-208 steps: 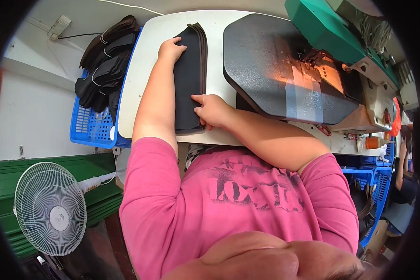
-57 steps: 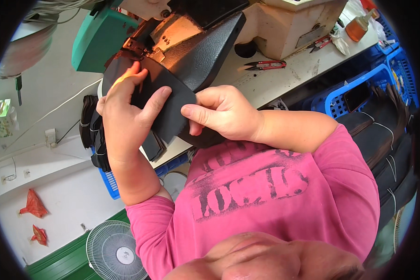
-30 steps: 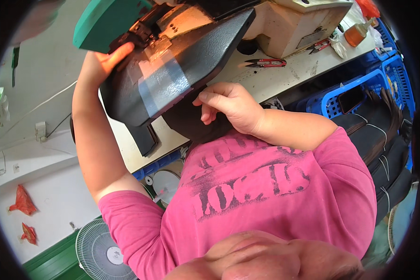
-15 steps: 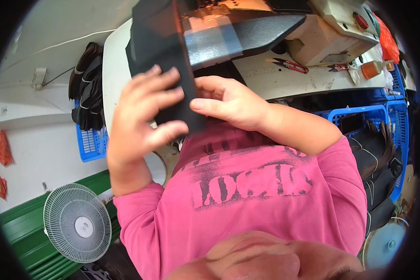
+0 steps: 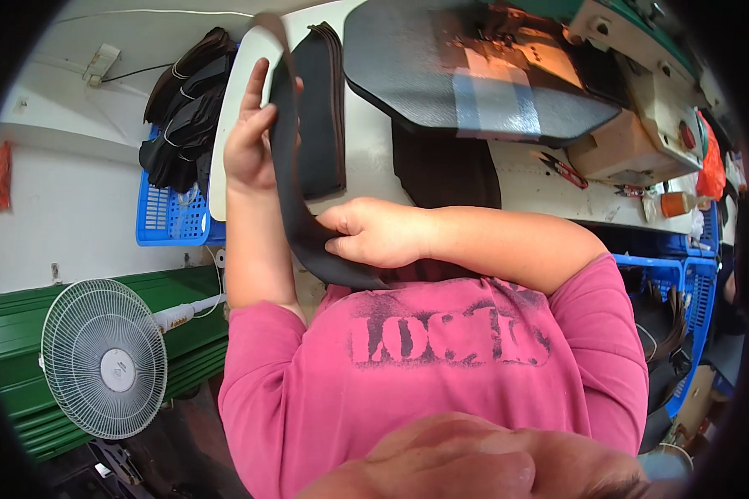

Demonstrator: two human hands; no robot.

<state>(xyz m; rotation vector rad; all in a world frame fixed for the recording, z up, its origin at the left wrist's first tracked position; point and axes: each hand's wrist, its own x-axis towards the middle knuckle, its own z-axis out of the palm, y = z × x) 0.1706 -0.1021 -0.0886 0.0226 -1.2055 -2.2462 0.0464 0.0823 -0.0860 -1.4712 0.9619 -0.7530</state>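
A long, flexible black panel [image 5: 288, 166] is held up on edge in front of me, its upper end curling over and its lower end bending toward my shirt. My right hand [image 5: 366, 229] pinches its near part between thumb and fingers. My left hand [image 5: 254, 145] is at its left side, fingers stretched and spread; some fingertips show past the panel's right edge, and the palm is partly hidden. Just behind lies a stack of similar dark panels [image 5: 318, 116] on the white table [image 5: 366, 158]. Another dark piece [image 5: 448, 170] sits partly under the sewing machine's black bed [image 5: 408, 71].
The sewing machine [image 5: 632, 125] stands at the far right, with red-handled thread snips [image 5: 566, 170] and an orange-brown spool [image 5: 674, 204] nearby. Left of the table, a blue basket [image 5: 171, 212] holds tied dark bundles [image 5: 191, 116]. A fan [image 5: 104, 358] stands at lower left; blue crates [image 5: 695, 291] sit right.
The panel has swung from lying broad side up to standing on edge and bending. My left hand has moved outward and turned. The view has shifted, uncovering the stack.
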